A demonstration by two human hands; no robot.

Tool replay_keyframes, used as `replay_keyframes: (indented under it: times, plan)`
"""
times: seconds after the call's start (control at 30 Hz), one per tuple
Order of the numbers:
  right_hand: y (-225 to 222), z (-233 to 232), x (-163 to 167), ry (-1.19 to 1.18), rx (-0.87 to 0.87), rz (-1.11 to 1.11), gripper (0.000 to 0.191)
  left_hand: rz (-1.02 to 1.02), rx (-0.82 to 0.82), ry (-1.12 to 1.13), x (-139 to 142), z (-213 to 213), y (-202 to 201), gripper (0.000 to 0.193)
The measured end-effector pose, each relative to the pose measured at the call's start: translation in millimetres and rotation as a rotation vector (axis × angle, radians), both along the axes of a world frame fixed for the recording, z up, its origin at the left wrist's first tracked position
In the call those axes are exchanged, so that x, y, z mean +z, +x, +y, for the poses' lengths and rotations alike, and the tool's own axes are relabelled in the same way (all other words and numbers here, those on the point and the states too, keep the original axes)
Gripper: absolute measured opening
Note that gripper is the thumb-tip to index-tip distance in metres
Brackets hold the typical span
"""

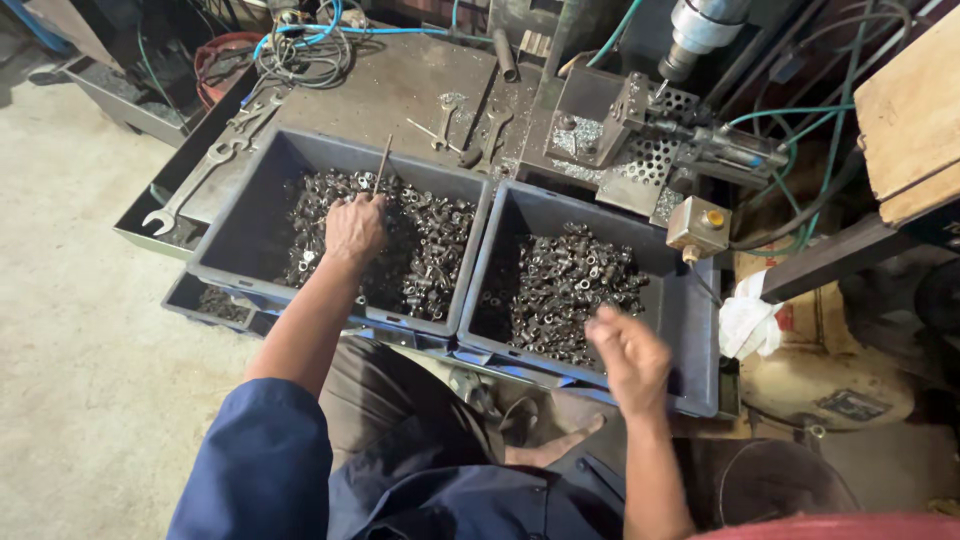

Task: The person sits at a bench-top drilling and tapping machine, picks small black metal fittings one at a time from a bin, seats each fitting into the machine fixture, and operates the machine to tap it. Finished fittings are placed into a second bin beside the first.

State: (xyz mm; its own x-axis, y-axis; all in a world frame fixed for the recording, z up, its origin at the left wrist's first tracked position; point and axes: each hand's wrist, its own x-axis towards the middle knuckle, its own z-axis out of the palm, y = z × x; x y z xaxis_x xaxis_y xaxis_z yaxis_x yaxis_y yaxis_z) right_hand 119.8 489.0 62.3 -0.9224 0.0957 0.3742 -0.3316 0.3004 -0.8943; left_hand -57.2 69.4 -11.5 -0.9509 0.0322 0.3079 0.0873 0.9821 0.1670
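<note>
Blue-sleeved arms are reaching from the bottom of the head view toward two grey plastic bins sitting side by side on a cluttered workbench [400,80]. Each bin is holding a heap of small dark metal nuts, too many to count. The left hand [354,229] is resting knuckles-up on the nuts [425,250] in the left bin [240,215], its fingers curled down into the pile and gripping a thin metal rod [382,163] that is sticking up and away from the fingertips toward the bin's far wall. The right hand [628,352] is hovering above the near edge of the right bin [690,330], blurred, fingers loosely bent; whether anything is lying in them cannot be told. The second heap of nuts [570,285] is lying just beyond that hand, not touching it.

Behind the bins, three small spanners are lying on the bench top, and one long spanner [195,187] is stretching along the left edge. A drill press [697,35] is standing over a perforated plate at the back right, with one yellow-buttoned switch box [698,226] and one white rag [748,318] beside the right bin.
</note>
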Motion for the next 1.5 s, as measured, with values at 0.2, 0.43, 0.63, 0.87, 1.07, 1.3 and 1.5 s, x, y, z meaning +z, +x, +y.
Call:
replay_keyframes:
  times: [0.2, 0.43, 0.63, 0.87, 1.07, 1.3, 1.5]
  plan:
    - [2, -12, 77, -0.401, 0.214, 0.237, 0.021, -0.044, -0.002, 0.024, -8, -2, -5, 0.02]
    - [19, -15, 84, -0.392, 0.32, 0.427, 0.023, -0.078, 0.0, 0.046, -12, -1, -10, 0.018]
    - [-41, 10, 26, -0.779, 0.058, -0.007, 0.059, -0.005, -0.035, 0.137, -9, 0, -5, 0.018]
    - [-16, 12, -13, -0.962, 0.403, -0.308, 0.072, -0.043, -0.029, 0.103, -4, 2, -5, 0.014]
    - [-19, -14, -32, -0.889, 0.331, -0.526, 0.068, -0.009, -0.041, 0.095, -2, 2, 1, 0.014]
    - [-22, 4, -59, -0.303, 0.037, -0.21, 0.058, 0.15, -0.036, 0.357, 36, 13, 15, 0.017]
    - [-25, 10, -80, -0.221, 0.081, -0.274, 0.051, 0.266, -0.208, 0.756, 59, 97, 64, 0.02]
